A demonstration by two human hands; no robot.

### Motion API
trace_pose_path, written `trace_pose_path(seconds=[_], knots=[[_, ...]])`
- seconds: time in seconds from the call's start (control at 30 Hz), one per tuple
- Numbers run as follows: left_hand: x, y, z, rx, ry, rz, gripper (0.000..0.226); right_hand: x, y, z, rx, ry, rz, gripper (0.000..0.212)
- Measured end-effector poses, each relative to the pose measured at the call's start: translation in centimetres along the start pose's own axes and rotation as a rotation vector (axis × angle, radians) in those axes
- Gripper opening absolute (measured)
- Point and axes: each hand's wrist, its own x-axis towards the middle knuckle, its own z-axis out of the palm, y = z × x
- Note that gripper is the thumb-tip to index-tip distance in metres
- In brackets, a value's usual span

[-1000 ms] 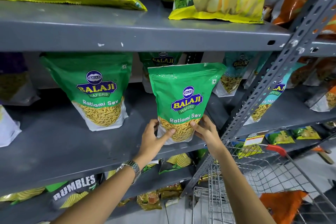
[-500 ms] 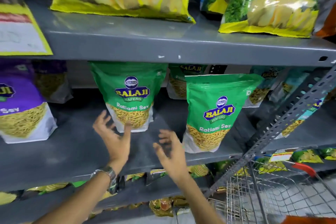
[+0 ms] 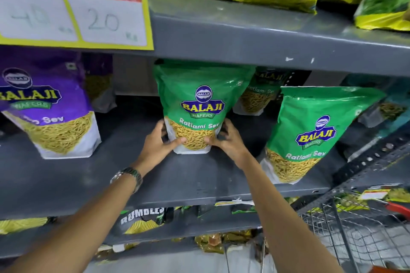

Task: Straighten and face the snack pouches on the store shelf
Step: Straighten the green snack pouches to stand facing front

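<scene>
Both hands clamp the base of the green Ratlami Sev pouch (image 3: 200,106): left hand (image 3: 157,142) on its left edge, right hand (image 3: 228,139) on its right, thumbs pressing the front. It stands upright on the grey shelf (image 3: 177,175). Right of the grip leans a second green pouch (image 3: 310,133); left stands a purple pouch (image 3: 46,104).

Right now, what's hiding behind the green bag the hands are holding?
Behind the held green pouch, to its right, another green Ratlami Sev pouch peeks out further back on the shelf. Only part of it shows. Whatever sits directly behind the front pouch is covered.
</scene>
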Motion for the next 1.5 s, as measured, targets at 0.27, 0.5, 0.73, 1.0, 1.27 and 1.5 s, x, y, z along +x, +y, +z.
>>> trace_pose_path(seconds=[0.27,0.5,0.73,1.0,1.27,1.5], knots=[[-2.8,0.9,-0.3,0.015,-0.014,0.007,0.057,-2.8,0.3,-0.3,-0.043,-0.001,-0.035,0.057],[-5.7,1.2,0.0,0.018,-0.005,-0.017,0.055,-6.2,-0.1,-0.3,-0.078,-0.018,0.041,0.066],[-7.6,1.3,0.2,0.016,0.002,-0.021,0.055,-7.9,-0.2,-0.4,-0.107,0.001,0.076,0.062],[-8.5,1.3,0.4,0.033,0.021,-0.014,0.053,-8.7,-0.3,-0.6,-0.122,-0.002,0.057,0.059],[-9.4,1.3,0.5,0.041,0.024,0.003,0.058,-9.6,0.0,-0.6,-0.115,0.012,0.059,0.059],[-10.1,1.2,0.6,0.022,0.023,0.006,0.059,-10.3,0.1,-0.6,-0.112,0.008,0.048,0.061]])
